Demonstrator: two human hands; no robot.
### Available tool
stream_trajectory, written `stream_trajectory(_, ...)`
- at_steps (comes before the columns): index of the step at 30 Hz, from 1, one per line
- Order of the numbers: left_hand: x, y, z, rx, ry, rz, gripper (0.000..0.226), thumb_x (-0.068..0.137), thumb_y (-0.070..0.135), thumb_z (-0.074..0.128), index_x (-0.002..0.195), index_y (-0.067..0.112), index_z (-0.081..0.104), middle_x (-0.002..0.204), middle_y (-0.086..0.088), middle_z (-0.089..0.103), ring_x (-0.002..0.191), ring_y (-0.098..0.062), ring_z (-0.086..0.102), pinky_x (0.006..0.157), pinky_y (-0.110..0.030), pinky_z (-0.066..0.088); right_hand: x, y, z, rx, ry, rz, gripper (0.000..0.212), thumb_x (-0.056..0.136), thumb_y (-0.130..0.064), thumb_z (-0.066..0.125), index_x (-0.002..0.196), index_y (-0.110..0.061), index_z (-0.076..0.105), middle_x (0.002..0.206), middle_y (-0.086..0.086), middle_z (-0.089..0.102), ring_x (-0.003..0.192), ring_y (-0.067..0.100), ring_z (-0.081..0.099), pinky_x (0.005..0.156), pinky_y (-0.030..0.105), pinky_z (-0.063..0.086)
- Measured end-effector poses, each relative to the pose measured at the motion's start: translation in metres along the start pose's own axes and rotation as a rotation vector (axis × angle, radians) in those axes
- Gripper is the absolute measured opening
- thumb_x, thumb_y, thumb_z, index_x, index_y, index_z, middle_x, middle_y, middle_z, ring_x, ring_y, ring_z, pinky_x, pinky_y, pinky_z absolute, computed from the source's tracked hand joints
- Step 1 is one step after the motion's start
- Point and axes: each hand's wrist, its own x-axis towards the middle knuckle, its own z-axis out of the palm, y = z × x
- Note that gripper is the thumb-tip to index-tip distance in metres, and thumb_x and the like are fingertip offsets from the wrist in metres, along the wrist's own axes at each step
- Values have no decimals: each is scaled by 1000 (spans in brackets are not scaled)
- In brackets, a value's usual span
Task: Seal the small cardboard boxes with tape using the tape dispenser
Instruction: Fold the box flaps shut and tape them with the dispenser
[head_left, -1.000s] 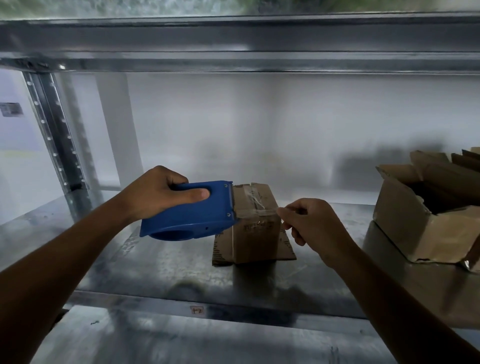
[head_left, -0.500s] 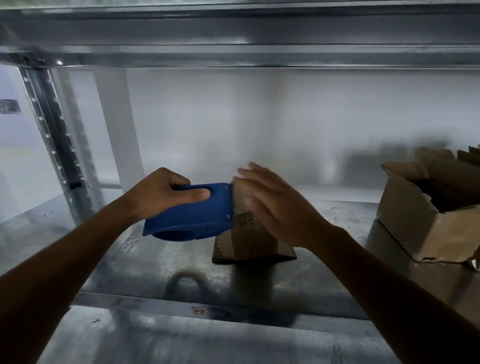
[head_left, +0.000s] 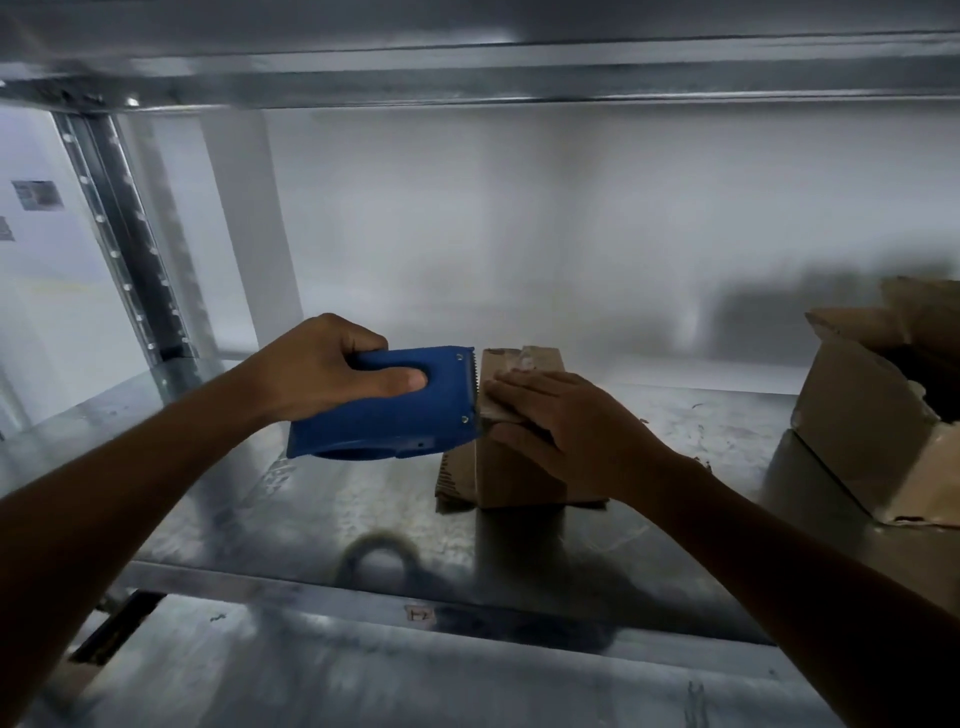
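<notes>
Small cardboard box (head_left: 514, 478) stands on a flat cardboard scrap (head_left: 451, 486) mid-shelf; right hand (head_left: 566, 415) lies flat on its top, fingers straight, pressing down; tape itself hard to make out under the palm. Tape dispenser (head_left: 384, 415) sits at the box's top left edge, toothed blade against the corner; left hand (head_left: 322, 369) is wrapped round its handle. Looks like the cut-off step: hold palm weight on so the box can't skid on the metal shelf (head_left: 311, 519); tilt the dispenser so the teeth bite; mind the fingertips, just beside the blade. Open carton (head_left: 852, 415) well apart, right.
</notes>
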Motion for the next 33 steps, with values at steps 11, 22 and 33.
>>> stream_trajectory(11,-7,-14,-25,134,-64,-102,84,45,99,60,59,17,63,51,1,55,48,-11,50,51,-24,37,1,-4,-1,21,-8,13,84,93,-73,10,152,-24,42,156,1,44,143,24,42,113,30,23)
stream_trajectory(22,-1,18,-12,413,-92,-190,56,65,85,58,51,31,65,49,11,59,48,-3,55,56,-25,38,0,-7,0,72,52,21,89,93,-75,2,148,-24,48,152,0,51,139,20,47,111,24,23)
stream_trajectory(33,22,54,-8,832,-39,-158,80,61,97,54,82,21,69,76,3,66,71,-15,61,66,-33,48,2,-11,-1,73,78,11,78,99,-68,12,141,-20,57,143,2,60,132,22,56,108,31,35)
